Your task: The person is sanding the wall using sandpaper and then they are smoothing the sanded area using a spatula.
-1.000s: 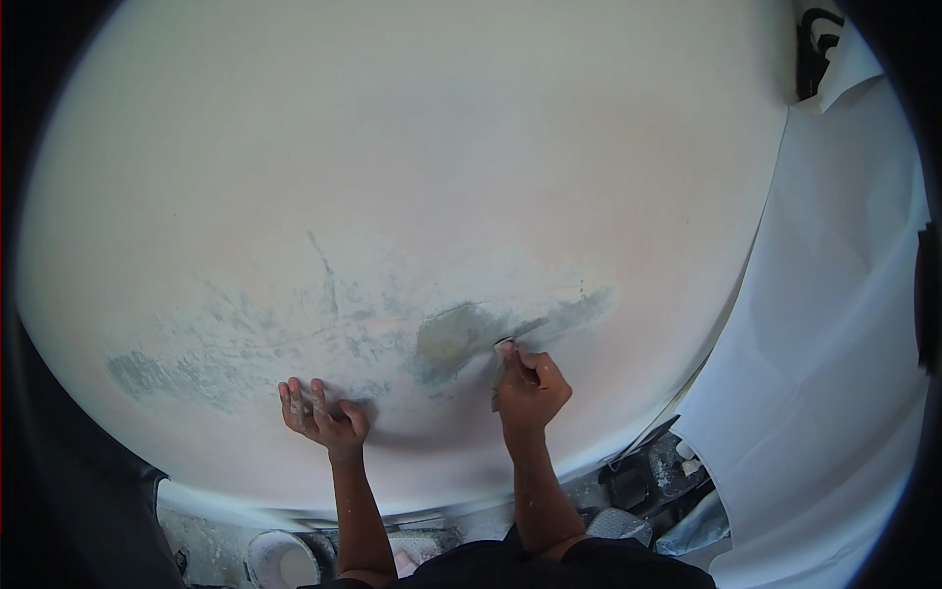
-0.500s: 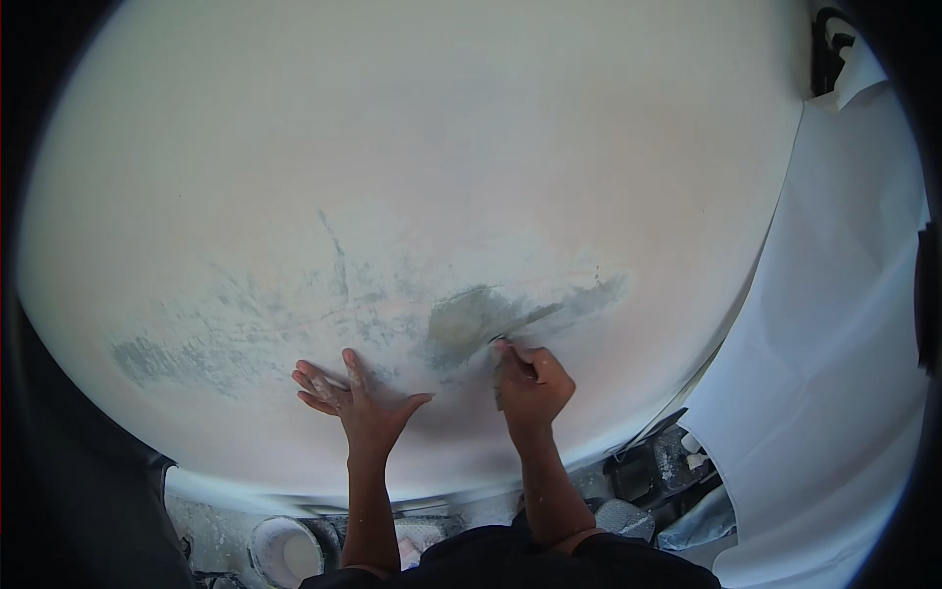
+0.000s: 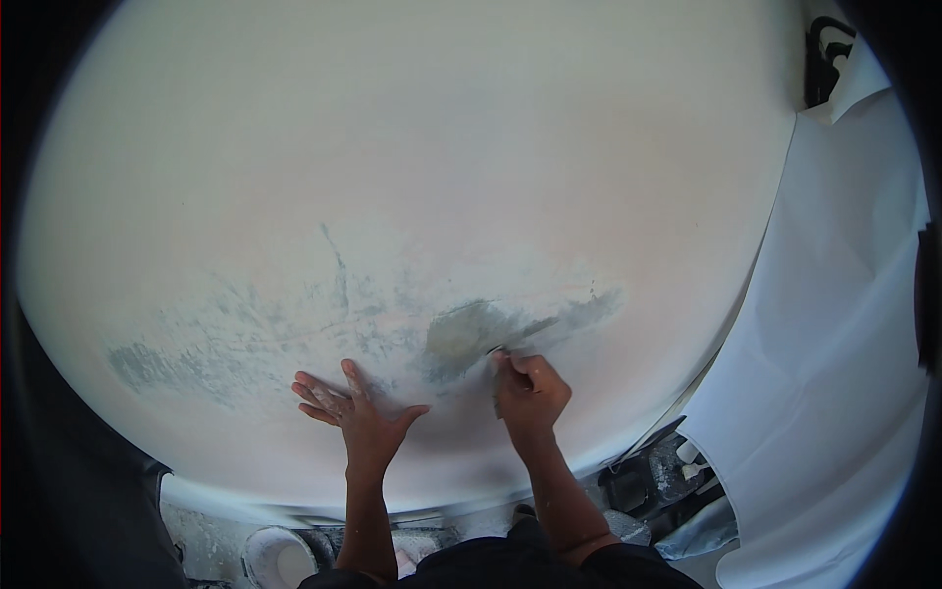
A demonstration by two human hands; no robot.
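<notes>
A broad, curved, pale panel (image 3: pixel 432 157) fills most of the view. Across its near part run worn grey marks (image 3: pixel 147 365), with a darker grey-green patch (image 3: pixel 461 334) right of the middle. My left hand (image 3: pixel 358 417) lies flat on the panel left of that patch, fingers and thumb spread, whitish dust on the fingers. At the patch's lower right edge, my right hand (image 3: pixel 530 393) is closed on a small thin dark-edged piece (image 3: pixel 496 350). Most of that piece is hidden in the fist, and its kind is unclear.
White sheeting (image 3: pixel 814 324) hangs along the right side. Below the panel's near edge, a white bucket (image 3: pixel 280 558) stands at left. Dark dusty trays or boxes (image 3: pixel 643 486) and a clear plastic bag (image 3: pixel 697 530) lie at lower right. Dark material (image 3: pixel 78 461) borders the left.
The view has shifted slightly, so the panel marks sit a little lower. My right hand stays at the patch's lower right edge with the thin piece. My left hand keeps its place, spread.
</notes>
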